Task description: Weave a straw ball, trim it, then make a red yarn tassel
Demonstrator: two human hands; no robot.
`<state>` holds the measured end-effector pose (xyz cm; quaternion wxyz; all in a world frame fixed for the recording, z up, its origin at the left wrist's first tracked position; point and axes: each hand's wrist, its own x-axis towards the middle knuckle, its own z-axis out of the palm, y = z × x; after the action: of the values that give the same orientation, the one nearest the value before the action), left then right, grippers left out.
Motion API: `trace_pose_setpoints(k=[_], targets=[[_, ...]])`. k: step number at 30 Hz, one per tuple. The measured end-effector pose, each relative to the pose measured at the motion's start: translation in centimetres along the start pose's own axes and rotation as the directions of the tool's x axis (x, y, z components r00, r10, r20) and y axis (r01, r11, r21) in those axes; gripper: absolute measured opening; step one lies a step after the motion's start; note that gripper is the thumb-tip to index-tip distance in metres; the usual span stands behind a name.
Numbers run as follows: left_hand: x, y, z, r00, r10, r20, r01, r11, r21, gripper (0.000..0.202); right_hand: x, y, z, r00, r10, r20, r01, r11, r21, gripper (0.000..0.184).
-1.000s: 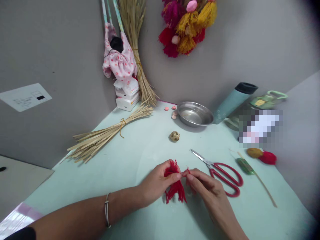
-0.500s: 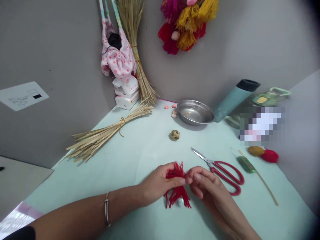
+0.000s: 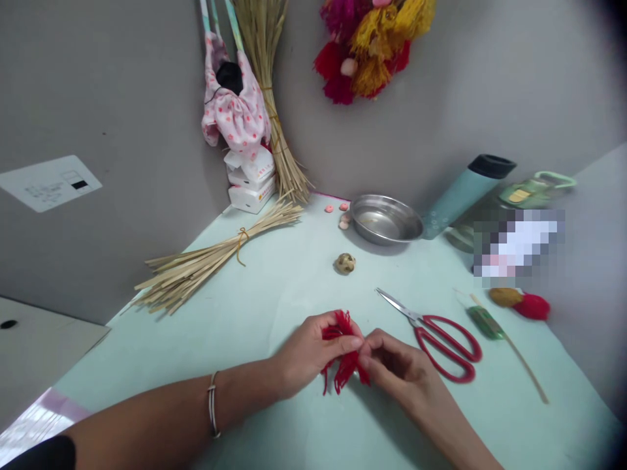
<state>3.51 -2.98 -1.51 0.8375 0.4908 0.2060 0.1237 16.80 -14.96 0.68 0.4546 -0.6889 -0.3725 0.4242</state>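
Note:
A bundle of red yarn [image 3: 347, 371] with loose strand ends at top and bottom is pinched in my left hand [image 3: 313, 352], thumb laid across its middle. My right hand [image 3: 399, 365] is closed too, its thumb and fingertips pressed together at the yarn's right side, touching the left thumb tip. Whether a strand is between those right fingertips is hidden. Right of my hands lie scissors [image 3: 445, 346] with red handles, blades slightly apart and pointing to the upper left. A speckled small egg [image 3: 345, 263] rests on the table beyond my hands.
A metal bowl [image 3: 386, 222] stands at the back, with pink pieces [image 3: 343, 222] beside it and a leaning teal tumbler [image 3: 470, 189]. A tied straw bundle [image 3: 206, 264] lies left. Yarn balls [image 3: 531, 305] and a green thread winder [image 3: 486, 322] with a stick lie right.
My right fingers have closed in against the yarn beside my left thumb; earlier they were more spread out. The yarn bundle looks narrower and more gathered. The view has shifted slightly.

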Motion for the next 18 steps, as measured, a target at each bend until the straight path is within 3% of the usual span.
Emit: trace_pose_setpoints(k=[6, 12, 18], targets=[[-0.05, -0.15, -0.02, 1.0, -0.006, -0.015, 0.006, 1.0, 0.021, 0.027, -0.03, -0.29, -0.09, 0.999, -0.027, -0.043, 0.025, 0.998, -0.049, 0.026], [0.03, -0.32, -0.21, 0.999, 0.035, 0.004, -0.035, 0.998, 0.056, 0.024, -0.02, -0.32, 0.06, 0.997, -0.074, 0.038, 0.079, 0.984, -0.159, 0.02], [0.01, -0.44, -0.26, 1.0, 0.015, 0.017, -0.016, 0.996, 0.085, 0.021, -0.13, -0.33, -0.13, 0.995, -0.091, -0.039, 0.083, 0.982, -0.171, 0.019]])
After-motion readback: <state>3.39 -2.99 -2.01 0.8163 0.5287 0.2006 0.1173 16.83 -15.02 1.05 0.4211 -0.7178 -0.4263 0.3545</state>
